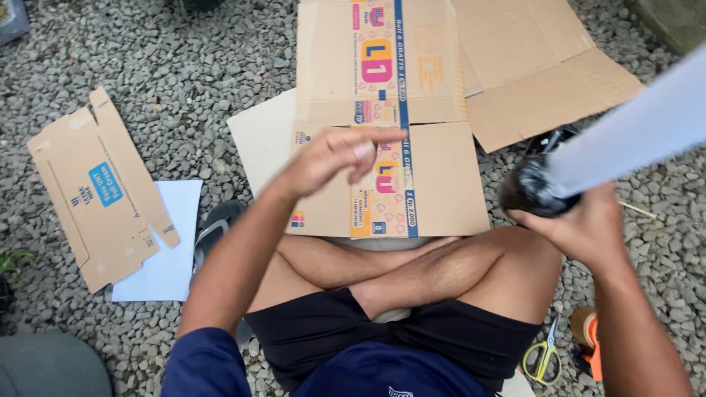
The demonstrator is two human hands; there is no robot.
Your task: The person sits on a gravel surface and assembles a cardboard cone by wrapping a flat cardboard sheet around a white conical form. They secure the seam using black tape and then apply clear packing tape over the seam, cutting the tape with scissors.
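The left hand [334, 158] hovers with loose, parted fingers, holding nothing, over a flattened brown cardboard box with pink and blue print [382, 117] that lies on the grey gravel ground [184, 66] just ahead of the crossed legs. At three o'clock the right hand [581, 224] is clamped around the dark end of a long white roll [632, 132]. At nine o'clock lies a smaller flattened brown cardboard piece [95, 191] over a white sheet [165, 242]; at five o'clock, yellow-handled scissors [543, 356].

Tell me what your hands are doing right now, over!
Left hand open, hovering over flattened cardboard box. Right hand gripping white tube at its black-wrapped end. Nothing blocking the box.
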